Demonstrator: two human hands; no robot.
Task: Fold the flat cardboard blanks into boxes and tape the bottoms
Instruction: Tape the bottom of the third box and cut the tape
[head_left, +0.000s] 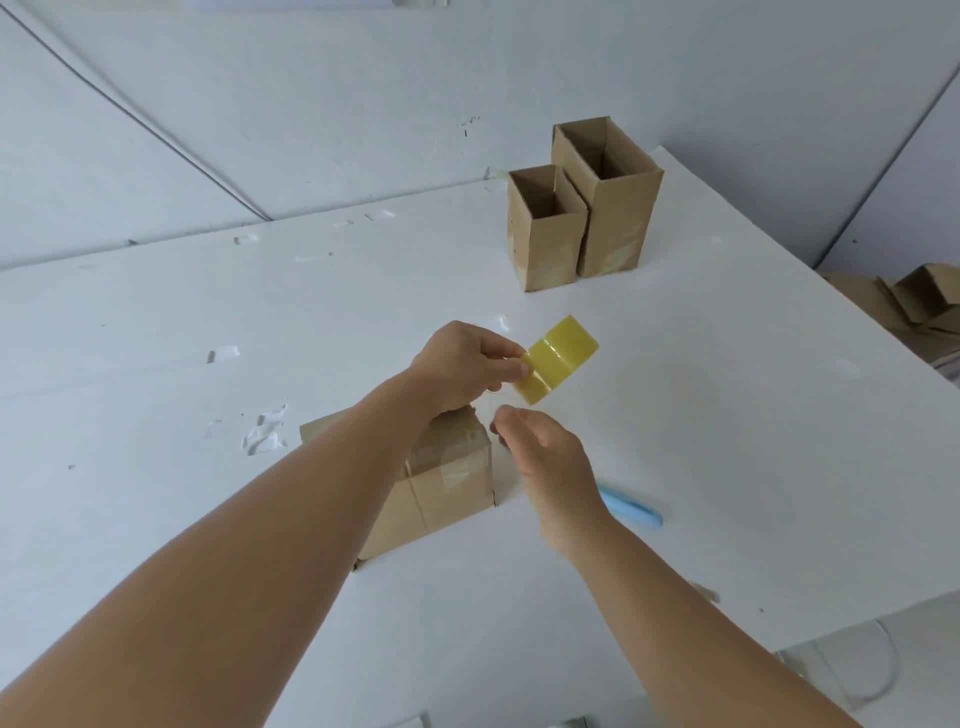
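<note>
My left hand (462, 366) holds a yellow roll of tape (558, 358) above the white table (208, 519). Just below the roll, my right hand (545, 457) pinches the clear free end of the tape, which is hard to see. Under both hands a cardboard box (441, 483) stands upside down, its bottom flaps shut and clear tape over them. My left forearm hides part of this box.
Two finished boxes, a short one (545, 234) and a taller one (608, 197), stand open-topped at the back. A light blue cutter (631, 506) lies right of my right wrist. Loose cardboard (904, 306) is piled off the table's right edge. Tape scraps (265, 431) stick to the table.
</note>
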